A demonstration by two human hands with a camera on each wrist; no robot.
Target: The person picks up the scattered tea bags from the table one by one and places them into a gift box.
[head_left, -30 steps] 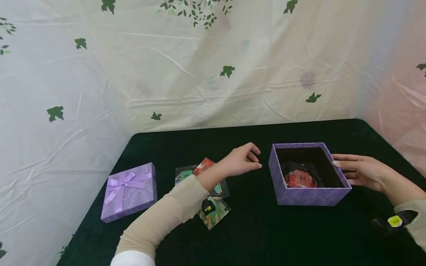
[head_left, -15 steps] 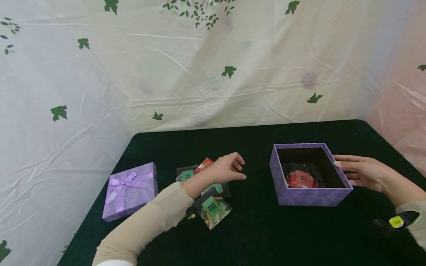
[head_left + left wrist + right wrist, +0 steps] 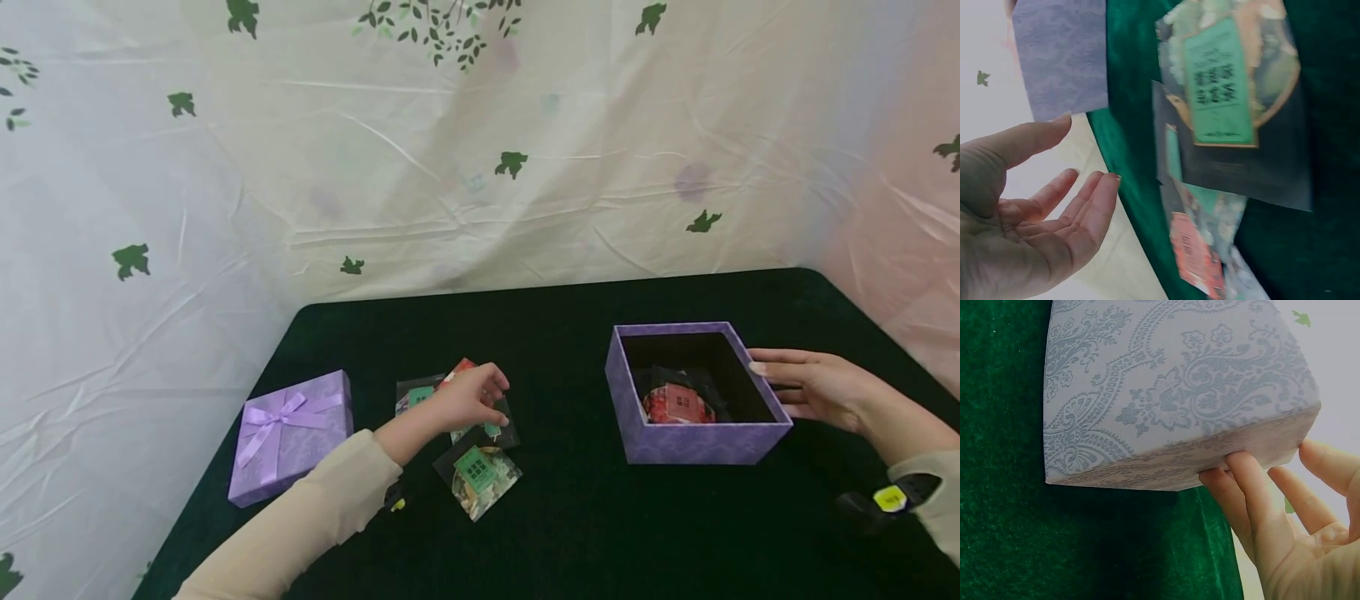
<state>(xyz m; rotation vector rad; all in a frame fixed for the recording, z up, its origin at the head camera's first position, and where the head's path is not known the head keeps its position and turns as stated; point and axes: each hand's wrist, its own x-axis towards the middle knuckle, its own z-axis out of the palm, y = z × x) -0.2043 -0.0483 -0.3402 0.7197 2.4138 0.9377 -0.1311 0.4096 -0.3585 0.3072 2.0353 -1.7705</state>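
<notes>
In the head view my left hand [image 3: 468, 396] hovers over the flat, dark-backed picture packets, its fingers loosely bent and holding nothing. The nearest packet [image 3: 483, 475] bears a green label; others with green and red labels lie partly under the hand. In the left wrist view the thumb and fingers are apart, beside the green-labelled packet [image 3: 1229, 81]. My right hand [image 3: 832, 387] holds the side of an open purple box [image 3: 697, 443], thumb tip at the rim and fingers against the outer wall. A red-labelled packet [image 3: 678, 403] lies inside it.
A purple lid [image 3: 300, 433] with a ribbon bow lies at the left of the dark green tabletop [image 3: 570, 517]. Behind the table hangs a pale cloth [image 3: 420, 183] with leaf prints. Each wrist wears a dark band with a yellow patch.
My left hand has moved left and slightly down, away from the box and over the packets, uncovering the nearest one. The right hand and box have stayed in place.
</notes>
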